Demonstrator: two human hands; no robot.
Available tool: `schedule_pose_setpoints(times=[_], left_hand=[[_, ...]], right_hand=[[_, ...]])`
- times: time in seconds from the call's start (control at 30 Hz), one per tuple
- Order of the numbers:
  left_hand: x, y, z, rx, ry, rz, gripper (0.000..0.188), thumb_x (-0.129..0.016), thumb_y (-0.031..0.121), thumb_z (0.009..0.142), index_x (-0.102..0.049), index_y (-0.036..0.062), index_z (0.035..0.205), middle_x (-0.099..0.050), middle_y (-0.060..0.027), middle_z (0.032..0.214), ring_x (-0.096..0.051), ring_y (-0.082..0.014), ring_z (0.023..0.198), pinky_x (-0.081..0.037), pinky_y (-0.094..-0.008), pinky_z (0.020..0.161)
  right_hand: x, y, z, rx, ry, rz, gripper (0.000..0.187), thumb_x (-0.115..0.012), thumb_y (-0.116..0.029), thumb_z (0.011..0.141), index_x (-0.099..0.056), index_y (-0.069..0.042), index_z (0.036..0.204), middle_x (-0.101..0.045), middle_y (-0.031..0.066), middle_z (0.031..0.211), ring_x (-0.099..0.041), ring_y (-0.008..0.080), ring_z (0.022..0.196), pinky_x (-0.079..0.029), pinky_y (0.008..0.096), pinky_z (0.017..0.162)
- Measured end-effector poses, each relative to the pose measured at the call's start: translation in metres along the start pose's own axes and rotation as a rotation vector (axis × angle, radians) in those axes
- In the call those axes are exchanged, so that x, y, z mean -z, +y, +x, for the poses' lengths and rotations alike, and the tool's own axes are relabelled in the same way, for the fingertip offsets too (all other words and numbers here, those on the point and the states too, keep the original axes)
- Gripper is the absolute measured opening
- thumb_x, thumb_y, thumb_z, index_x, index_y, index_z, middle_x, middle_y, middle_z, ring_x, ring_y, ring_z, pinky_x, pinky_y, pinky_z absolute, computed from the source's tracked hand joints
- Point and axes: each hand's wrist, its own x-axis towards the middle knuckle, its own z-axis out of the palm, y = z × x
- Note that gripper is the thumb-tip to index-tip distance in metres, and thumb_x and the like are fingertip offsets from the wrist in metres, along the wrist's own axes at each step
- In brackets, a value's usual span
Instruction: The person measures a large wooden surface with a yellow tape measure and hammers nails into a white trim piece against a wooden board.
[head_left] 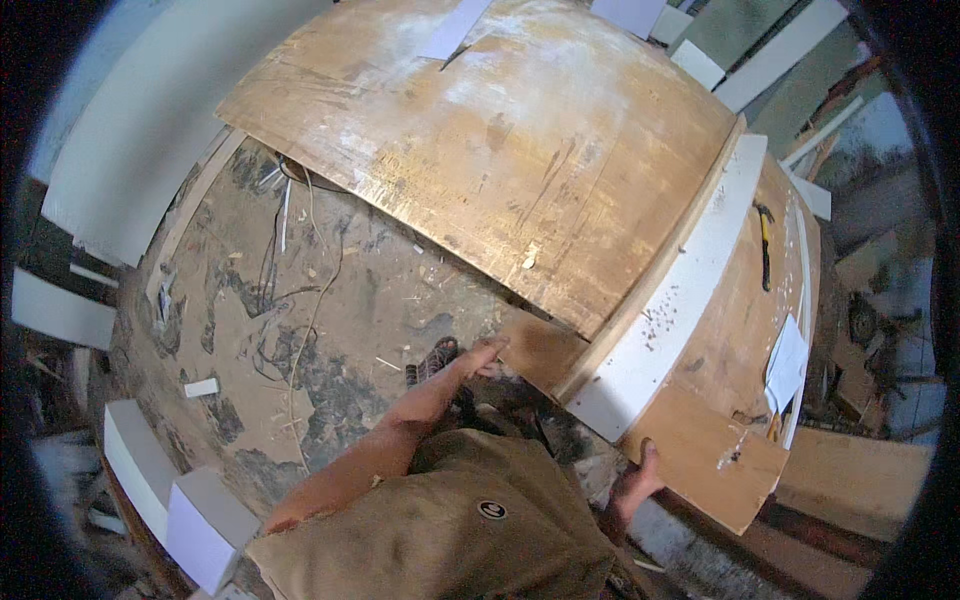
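A: Your right hand (632,488) holds the board (710,458) by its near edge, thumb on top, fingers hidden beneath; that pinch probably steadies it at the end of the brown sheet.

B: Your left hand (484,357) is at the edge of the brown panel (541,352), fingers partly curled. I cannot tell whether you grip it or just rest there, but with your hands apart you have both sides of the strip (695,300) covered.

A: That strip lies beside the big counter (480,210), and your nails (660,318) are scattered on it, likely because its flat white face makes them easy to spot.

B: Your hammer (766,250) lies right of the strip, farther from you than the board, presumably so it leaves your near edge free.
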Motion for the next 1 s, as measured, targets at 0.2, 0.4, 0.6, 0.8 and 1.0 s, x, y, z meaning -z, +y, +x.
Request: schedule_pose_setpoints(times=[0.2,0.4,0.6,0.8,1.0], left_hand=[[0.072,0.029,-0.054,-0.197,0.188,-0.476,0.042,-0.057,0.030,0.099,-0.052,0.0061,0.134,-0.068,-0.0066,0.112,-0.068,-0.0161,0.091,-0.059,-0.0264,0.065],[0.090,0.079,-0.142,-0.428,0.405,-0.252,0.040,-0.059,0.033,0.099,-0.053,0.0074,0.129,-0.065,-0.0029,0.114,-0.064,-0.0127,0.093,-0.055,-0.0262,0.061],[0.097,0.080,-0.213,-0.533,0.583,0.036,0.041,-0.069,0.032,0.093,-0.058,0.0070,0.123,-0.064,0.0002,0.094,-0.058,-0.0110,0.072,-0.045,-0.0268,0.056],[0.096,0.024,-0.272,-0.464,0.685,-0.051,0.029,-0.068,0.026,0.094,-0.064,0.0088,0.117,-0.066,-0.0018,0.087,-0.062,-0.0143,0.065,-0.046,-0.0295,0.051],[0.105,0.023,-0.245,-0.587,0.747,-0.237,0.031,-0.067,0.027,0.094,-0.062,0.0079,0.118,-0.066,-0.0029,0.092,-0.063,-0.0158,0.077,-0.048,-0.0310,0.057]], right_hand=[[0.020,0.084,-0.064,-0.012,-0.079,-0.020,0.046,-0.056,-0.028,0.098,-0.051,0.005,0.129,-0.058,0.0196,0.128,-0.056,0.0305,0.119,-0.048,0.0442,0.099],[0.052,0.185,-0.086,-0.276,-0.163,0.387,0.053,-0.053,-0.037,0.098,-0.046,-0.003,0.138,-0.051,0.0144,0.139,-0.051,0.0305,0.125,-0.039,0.0448,0.109],[0.022,0.249,-0.126,-0.307,-0.003,0.349,0.043,-0.052,-0.032,0.099,-0.052,-0.008,0.135,-0.056,0.0110,0.133,-0.052,0.0294,0.125,-0.036,0.0438,0.111],[0.025,0.247,-0.163,-0.607,-0.031,0.749,0.042,-0.055,-0.022,0.099,-0.049,-0.005,0.137,-0.054,0.0114,0.133,-0.051,0.0294,0.123,-0.033,0.0440,0.110],[0.002,0.247,-0.094,-0.537,-0.165,0.442,0.040,-0.057,-0.034,0.099,-0.058,-0.007,0.127,-0.061,0.0054,0.120,-0.056,0.0227,0.112,-0.043,0.0409,0.100]])
